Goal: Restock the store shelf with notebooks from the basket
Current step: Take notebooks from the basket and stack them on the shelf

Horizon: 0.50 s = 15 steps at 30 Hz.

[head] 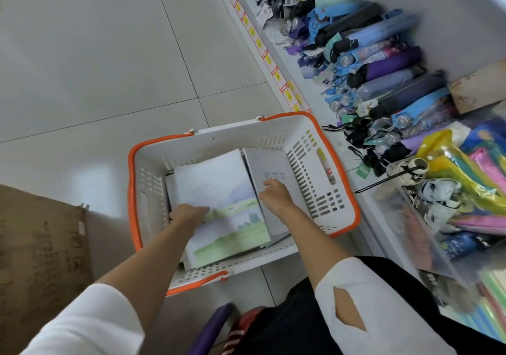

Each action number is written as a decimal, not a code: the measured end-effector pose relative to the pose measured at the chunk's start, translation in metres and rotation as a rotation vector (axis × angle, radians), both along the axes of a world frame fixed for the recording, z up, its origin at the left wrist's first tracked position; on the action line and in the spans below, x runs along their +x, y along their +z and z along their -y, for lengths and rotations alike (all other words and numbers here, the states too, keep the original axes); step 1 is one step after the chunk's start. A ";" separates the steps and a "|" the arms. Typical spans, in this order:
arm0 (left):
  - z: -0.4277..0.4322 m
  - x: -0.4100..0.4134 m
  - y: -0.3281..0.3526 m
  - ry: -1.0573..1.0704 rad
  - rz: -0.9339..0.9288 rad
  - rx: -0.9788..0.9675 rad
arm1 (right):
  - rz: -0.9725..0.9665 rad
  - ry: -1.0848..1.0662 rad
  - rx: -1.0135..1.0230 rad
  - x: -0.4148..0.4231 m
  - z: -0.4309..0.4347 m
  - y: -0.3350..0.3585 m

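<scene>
A white basket [309, 146] with orange handles stands on the floor beside the low shelf. Notebooks with pale landscape covers [219, 190] lie stacked inside it. My left hand [189, 213] grips the left edge of the top notebook, fingers over the cover. A grey notebook [269, 168] leans upright against the basket's right wall, and my right hand [273, 194] pinches its near edge. Both arms reach down into the basket.
The white shelf [315, 92] to the right carries rows of folded umbrellas [383, 62], with yellow price tags along its front edge. Clear bins with colourful packets [465, 179] sit nearer on the right. A brown cardboard box [41, 259] stands at the left on the tiled floor.
</scene>
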<state>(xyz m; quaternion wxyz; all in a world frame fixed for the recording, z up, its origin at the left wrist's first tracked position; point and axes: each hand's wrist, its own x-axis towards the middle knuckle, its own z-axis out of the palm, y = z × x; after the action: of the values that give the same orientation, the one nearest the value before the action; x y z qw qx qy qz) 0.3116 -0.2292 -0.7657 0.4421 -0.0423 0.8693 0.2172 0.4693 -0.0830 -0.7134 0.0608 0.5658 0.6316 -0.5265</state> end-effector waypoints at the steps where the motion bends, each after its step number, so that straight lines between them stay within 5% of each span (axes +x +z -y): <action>1: -0.004 0.006 -0.001 -0.030 -0.004 -0.053 | -0.008 -0.023 0.007 0.002 -0.001 0.000; 7: -0.006 0.019 -0.018 -0.117 -0.019 -0.312 | -0.006 -0.109 0.017 0.016 -0.011 -0.004; 15: 0.000 0.003 -0.024 -0.067 -0.035 -0.250 | 0.005 -0.010 -0.027 0.009 -0.003 0.000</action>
<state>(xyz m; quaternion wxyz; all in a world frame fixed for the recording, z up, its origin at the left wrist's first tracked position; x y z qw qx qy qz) 0.3151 -0.2296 -0.7899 0.4251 -0.0641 0.8981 0.0929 0.4785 -0.0798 -0.7130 0.0674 0.5692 0.6216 -0.5339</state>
